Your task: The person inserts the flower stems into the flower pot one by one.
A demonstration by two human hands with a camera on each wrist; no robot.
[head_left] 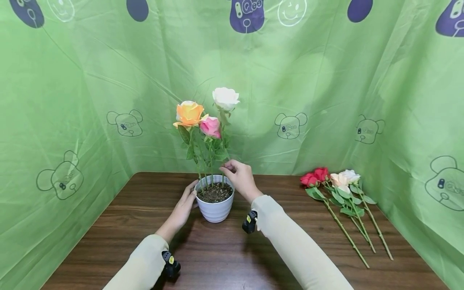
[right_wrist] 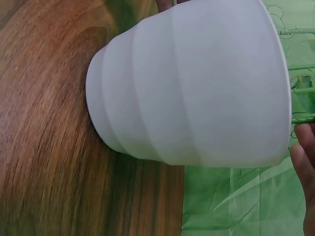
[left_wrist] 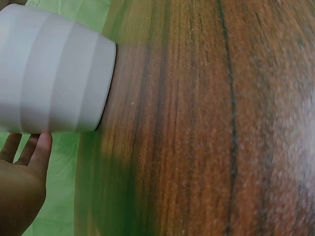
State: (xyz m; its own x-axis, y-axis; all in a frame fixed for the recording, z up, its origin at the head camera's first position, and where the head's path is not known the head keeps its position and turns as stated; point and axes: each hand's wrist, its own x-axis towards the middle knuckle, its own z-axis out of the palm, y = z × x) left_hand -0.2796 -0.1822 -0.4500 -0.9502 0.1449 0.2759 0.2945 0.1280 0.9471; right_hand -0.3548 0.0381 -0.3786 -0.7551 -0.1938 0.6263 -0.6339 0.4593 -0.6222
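A white ribbed flowerpot (head_left: pixel 214 210) stands on the table, filled with dark soil (head_left: pixel 215 194). An orange rose (head_left: pixel 189 114), a pink rose (head_left: pixel 210 126) and a white rose (head_left: pixel 225 98) rise from it on leafy green stems. My left hand (head_left: pixel 184 206) rests against the pot's left side; in the left wrist view its extended fingers (left_wrist: pixel 41 152) touch the wall. Above the right rim, my right hand (head_left: pixel 240 177) pinches the white rose's stem low down, thumb against fingers. The right wrist view shows those fingertips (right_wrist: pixel 301 147) beside a stem (right_wrist: pixel 302 120).
On the table's right side lie several loose roses, red ones (head_left: pixel 314 177) and pale ones (head_left: pixel 344 179), their long stems (head_left: pixel 346 233) pointing toward the near edge. The brown wooden table (head_left: pixel 214 257) is enclosed by a green printed cloth (head_left: pixel 253 72) at the back and sides.
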